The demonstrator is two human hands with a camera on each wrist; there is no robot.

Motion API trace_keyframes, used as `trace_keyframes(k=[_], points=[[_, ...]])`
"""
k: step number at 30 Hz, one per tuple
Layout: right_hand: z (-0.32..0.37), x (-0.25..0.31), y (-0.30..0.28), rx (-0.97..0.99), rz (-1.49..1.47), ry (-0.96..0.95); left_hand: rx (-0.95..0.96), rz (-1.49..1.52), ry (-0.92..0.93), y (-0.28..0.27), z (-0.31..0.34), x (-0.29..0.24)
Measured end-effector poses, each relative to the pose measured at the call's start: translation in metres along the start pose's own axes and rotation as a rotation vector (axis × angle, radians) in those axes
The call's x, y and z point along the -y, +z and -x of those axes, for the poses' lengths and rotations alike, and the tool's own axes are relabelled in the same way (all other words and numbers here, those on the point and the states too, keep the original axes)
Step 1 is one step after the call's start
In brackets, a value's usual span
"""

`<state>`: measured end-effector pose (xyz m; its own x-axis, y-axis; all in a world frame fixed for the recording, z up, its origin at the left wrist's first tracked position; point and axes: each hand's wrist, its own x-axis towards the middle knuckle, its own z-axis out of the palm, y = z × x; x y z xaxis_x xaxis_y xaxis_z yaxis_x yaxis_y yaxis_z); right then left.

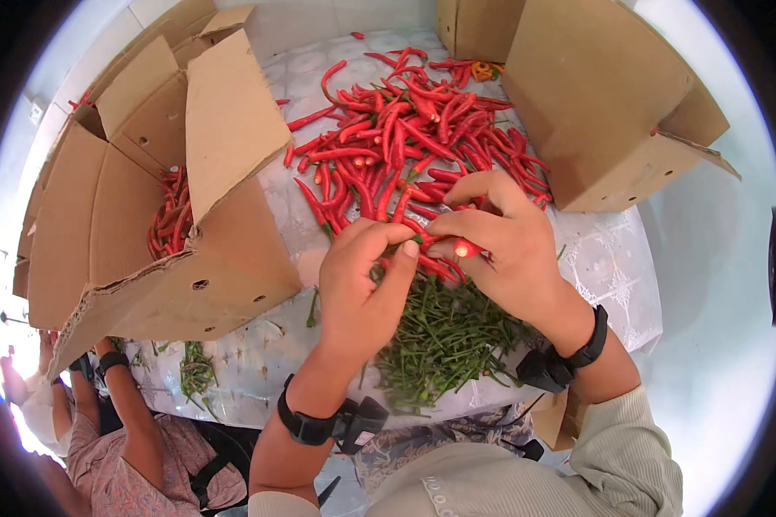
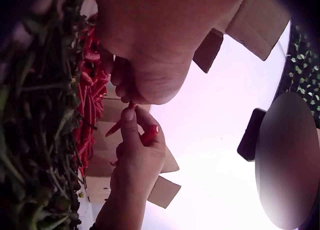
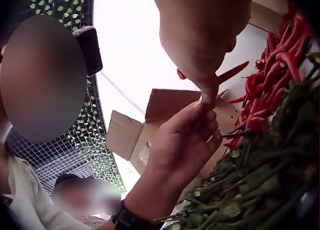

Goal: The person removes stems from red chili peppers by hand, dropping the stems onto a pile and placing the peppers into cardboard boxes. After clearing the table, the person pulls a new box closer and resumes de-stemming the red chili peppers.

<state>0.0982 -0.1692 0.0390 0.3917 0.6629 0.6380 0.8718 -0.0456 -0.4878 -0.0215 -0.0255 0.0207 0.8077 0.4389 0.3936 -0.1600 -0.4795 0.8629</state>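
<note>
Both hands meet above the table, between a heap of red chilies and a pile of green chili stems. My left hand pinches the green stem end of a chili between thumb and forefinger. Close against it, my right hand grips red chilies in its curled fingers. One stemless chili sticks out of the right hand with its pale cut end toward me. In the left wrist view the same chili lies across the right hand's fingers, and a thinner one points away from the fingertips.
At left an open cardboard box holds more red chilies. Another cardboard box stands at the back right. A small bunch of stems lies on the table's plastic cover. Another person's arm shows at lower left.
</note>
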Motion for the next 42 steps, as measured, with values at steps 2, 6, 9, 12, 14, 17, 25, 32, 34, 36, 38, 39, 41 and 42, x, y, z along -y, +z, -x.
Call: trace_keyframes(k=[2, 6, 9, 12, 14, 17, 25, 32, 34, 36, 38, 39, 41, 42], points=[[-0.001, 0.000, -0.002, 0.029, 0.051, -0.062, 0.012, 0.015, 0.024, -0.001, 0.000, 0.002], [-0.002, -0.001, -0.004, 0.066, 0.121, -0.146, 0.056, 0.021, 0.066, -0.002, -0.001, 0.002], [-0.002, -0.001, -0.003, 0.057, 0.053, -0.129, 0.079, 0.055, 0.078, -0.002, -0.003, 0.001], [-0.003, -0.003, -0.005, 0.101, -0.012, -0.112, 0.113, 0.075, 0.095, -0.004, -0.004, 0.004], [-0.003, -0.004, -0.006, 0.145, -0.076, -0.087, 0.135, 0.093, 0.102, -0.006, -0.004, 0.005], [-0.004, -0.006, -0.006, 0.215, -0.222, -0.003, 0.160, 0.166, 0.081, -0.007, -0.003, 0.005], [-0.004, -0.009, -0.015, 0.448, -0.738, 0.459, 0.230, 0.408, -0.029, -0.007, -0.002, 0.005], [0.002, -0.022, -0.004, 0.461, -0.989, 0.440, 0.257, 0.624, -0.143, -0.007, -0.002, 0.007], [0.002, -0.024, -0.004, 0.442, -1.060, 0.428, 0.251, 0.700, -0.152, -0.010, -0.002, 0.012], [-0.002, -0.029, -0.007, 0.325, -1.020, 0.452, 0.259, 0.697, -0.149, -0.016, -0.004, 0.011], [-0.003, -0.035, -0.013, 0.231, -1.006, 0.539, 0.299, 0.547, -0.084, -0.016, -0.004, 0.007], [-0.005, -0.038, -0.019, 0.194, -1.010, 0.607, 0.332, 0.394, -0.013, -0.016, -0.005, 0.005], [-0.008, -0.041, -0.029, 0.134, -0.822, 0.655, 0.375, 0.144, 0.075, -0.011, -0.003, -0.002], [-0.008, -0.042, -0.033, 0.116, -0.625, 0.647, 0.384, 0.006, 0.133, -0.008, -0.003, -0.006]])
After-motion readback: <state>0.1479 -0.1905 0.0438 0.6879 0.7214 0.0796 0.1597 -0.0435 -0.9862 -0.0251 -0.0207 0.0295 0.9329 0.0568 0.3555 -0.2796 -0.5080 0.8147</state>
